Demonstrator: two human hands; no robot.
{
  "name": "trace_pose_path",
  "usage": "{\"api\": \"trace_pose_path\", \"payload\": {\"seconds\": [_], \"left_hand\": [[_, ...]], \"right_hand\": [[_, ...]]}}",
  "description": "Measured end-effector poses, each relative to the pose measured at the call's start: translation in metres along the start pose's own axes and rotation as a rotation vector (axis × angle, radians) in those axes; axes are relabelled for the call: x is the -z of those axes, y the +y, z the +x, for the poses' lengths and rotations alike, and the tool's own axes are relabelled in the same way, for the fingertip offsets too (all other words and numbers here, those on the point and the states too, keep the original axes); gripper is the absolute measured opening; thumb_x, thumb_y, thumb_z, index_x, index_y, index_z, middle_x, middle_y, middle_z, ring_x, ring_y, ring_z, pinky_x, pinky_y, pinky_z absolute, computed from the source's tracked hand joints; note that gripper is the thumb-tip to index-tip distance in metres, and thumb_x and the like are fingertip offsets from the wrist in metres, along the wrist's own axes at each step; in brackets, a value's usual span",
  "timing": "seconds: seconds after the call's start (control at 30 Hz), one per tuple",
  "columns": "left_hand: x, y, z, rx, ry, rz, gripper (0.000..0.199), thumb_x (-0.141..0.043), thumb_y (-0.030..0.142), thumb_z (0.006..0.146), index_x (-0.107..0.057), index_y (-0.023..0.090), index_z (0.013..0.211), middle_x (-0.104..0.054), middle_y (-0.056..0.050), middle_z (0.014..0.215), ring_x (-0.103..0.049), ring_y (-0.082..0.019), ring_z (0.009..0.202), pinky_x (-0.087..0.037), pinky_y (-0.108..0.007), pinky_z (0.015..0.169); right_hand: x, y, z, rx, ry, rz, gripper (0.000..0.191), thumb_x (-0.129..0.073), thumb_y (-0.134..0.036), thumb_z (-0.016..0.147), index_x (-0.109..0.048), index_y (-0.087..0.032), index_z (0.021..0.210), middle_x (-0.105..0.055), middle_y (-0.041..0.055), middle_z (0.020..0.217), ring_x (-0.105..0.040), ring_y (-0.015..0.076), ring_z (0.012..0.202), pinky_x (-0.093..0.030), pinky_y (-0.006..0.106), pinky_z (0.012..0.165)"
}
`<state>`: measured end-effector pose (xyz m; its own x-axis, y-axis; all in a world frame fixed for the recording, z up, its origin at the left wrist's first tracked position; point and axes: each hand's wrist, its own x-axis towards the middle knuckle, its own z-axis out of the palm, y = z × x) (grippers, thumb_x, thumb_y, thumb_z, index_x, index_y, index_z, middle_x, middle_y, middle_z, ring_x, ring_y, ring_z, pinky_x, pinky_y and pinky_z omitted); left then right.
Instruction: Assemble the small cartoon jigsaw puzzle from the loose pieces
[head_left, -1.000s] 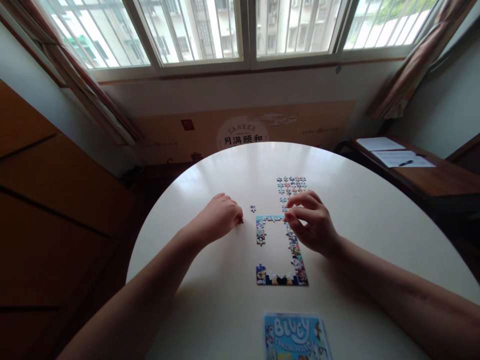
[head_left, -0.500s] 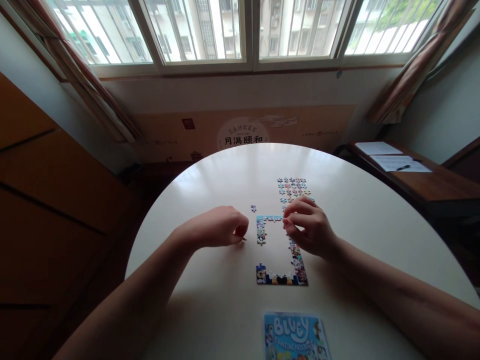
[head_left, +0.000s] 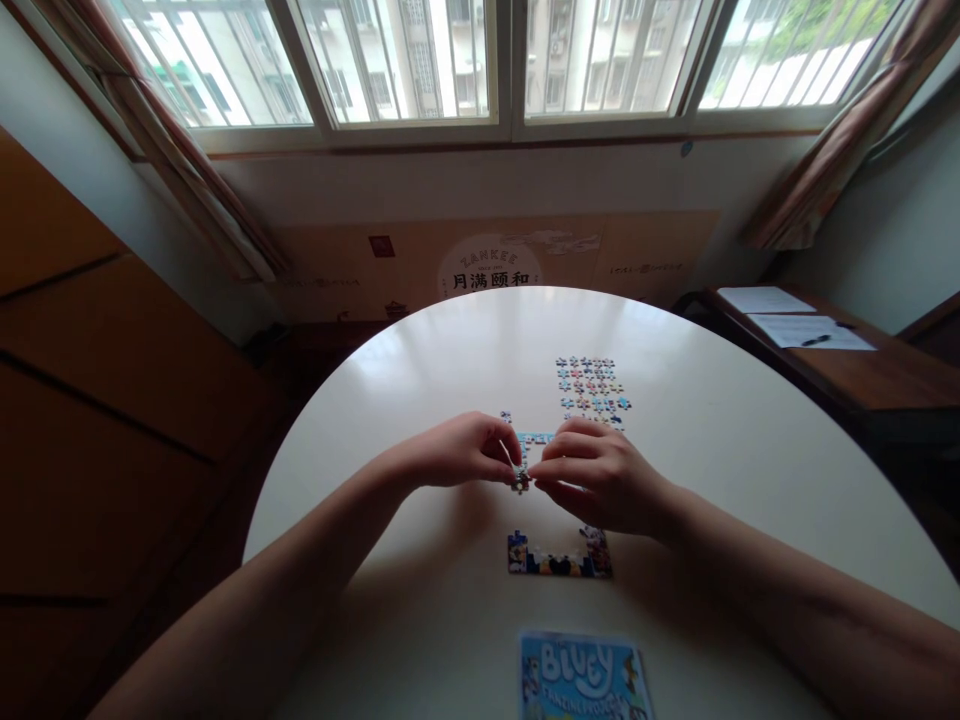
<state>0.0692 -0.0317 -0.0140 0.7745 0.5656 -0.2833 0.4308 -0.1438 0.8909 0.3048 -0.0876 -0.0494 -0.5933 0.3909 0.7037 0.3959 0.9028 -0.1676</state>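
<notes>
On the white round table lies a partly joined puzzle border (head_left: 559, 566), its lower part showing while my right hand covers much of its right side. My left hand (head_left: 480, 450) is at the border's upper left side, thumb and forefinger pinched over a small puzzle piece (head_left: 519, 478). From the right, my right hand (head_left: 592, 470) brings its fingertips to the same spot, nearly touching the left ones. Whether the right fingers hold anything is too small to tell. Loose puzzle pieces (head_left: 589, 385) lie in rows beyond my right hand.
A blue Bluey box or booklet (head_left: 585, 675) lies near the front of the white table (head_left: 420, 370). One loose piece (head_left: 505, 415) sits just beyond my left hand. Papers (head_left: 810, 331) and a pen rest on a brown side table at the right.
My left hand has moved right, onto the border's left side. My right hand has moved left and nearer, from the border's upper right corner to beside my left fingertips.
</notes>
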Motion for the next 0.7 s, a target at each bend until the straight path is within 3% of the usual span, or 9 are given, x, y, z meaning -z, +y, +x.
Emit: {"api": "trace_pose_path", "payload": {"seconds": [0.2,0.47,0.7], "left_hand": [[-0.002,-0.001,0.002,0.052,0.004,-0.021,0.021,-0.079,0.027,0.077,-0.066,0.017,0.091,-0.078,-0.006,0.088,-0.073,-0.021,0.088,-0.054,-0.035,0.080],[-0.002,0.001,0.001,0.040,-0.001,0.030,0.021,-0.078,0.029,0.075,-0.065,0.017,0.087,-0.072,-0.003,0.083,-0.067,-0.018,0.079,-0.050,-0.031,0.072],[0.005,0.010,-0.008,0.046,0.115,0.380,0.015,-0.070,0.032,0.079,-0.066,0.018,0.081,-0.065,0.000,0.075,-0.055,-0.013,0.067,-0.041,-0.026,0.060]], "right_hand": [[0.001,0.000,0.001,0.013,-0.073,-0.005,0.009,-0.065,-0.023,0.094,-0.073,-0.026,0.093,-0.073,0.0001,0.084,-0.059,0.0163,0.077,-0.049,0.031,0.069],[0.001,0.001,-0.003,0.011,-0.113,-0.029,0.011,-0.062,-0.023,0.098,-0.073,-0.025,0.100,-0.074,0.0013,0.090,-0.060,0.0160,0.078,-0.049,0.030,0.068],[0.000,-0.001,-0.001,0.014,-0.113,-0.063,0.012,-0.058,-0.021,0.099,-0.070,-0.022,0.096,-0.073,0.0014,0.087,-0.058,0.0153,0.073,-0.046,0.030,0.063]]}}
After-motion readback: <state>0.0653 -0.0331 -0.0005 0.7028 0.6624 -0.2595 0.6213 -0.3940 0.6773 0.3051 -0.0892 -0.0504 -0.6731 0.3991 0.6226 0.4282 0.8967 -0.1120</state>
